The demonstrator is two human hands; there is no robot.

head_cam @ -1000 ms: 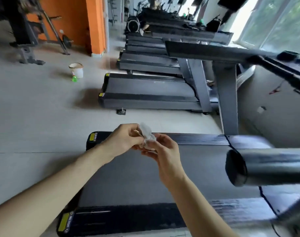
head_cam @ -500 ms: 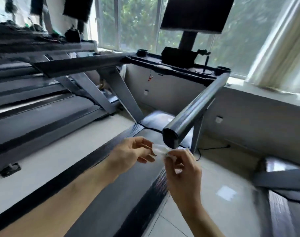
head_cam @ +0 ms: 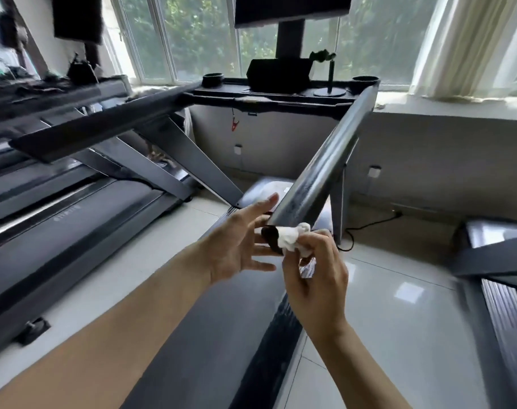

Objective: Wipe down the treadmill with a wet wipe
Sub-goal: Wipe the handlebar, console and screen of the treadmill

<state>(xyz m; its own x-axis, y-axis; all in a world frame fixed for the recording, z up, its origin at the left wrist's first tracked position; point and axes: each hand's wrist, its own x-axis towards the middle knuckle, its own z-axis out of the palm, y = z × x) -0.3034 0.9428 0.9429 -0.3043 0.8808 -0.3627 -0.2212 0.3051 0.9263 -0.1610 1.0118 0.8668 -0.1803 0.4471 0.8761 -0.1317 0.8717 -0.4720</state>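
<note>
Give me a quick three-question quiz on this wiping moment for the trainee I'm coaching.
1. True or false: the right hand grips the wipe.
2. Which part of the treadmill does the wipe touch? A) the belt B) the near end of the right handrail C) the console
3. Fill in: the left hand has its fingers ____ and holds nothing.

Key
1. True: its fingers are curled round the bunched wipe.
2. B: the wipe is pressed against the rail's end cap.
3. Spread: it is open beside the rail's end.
</note>
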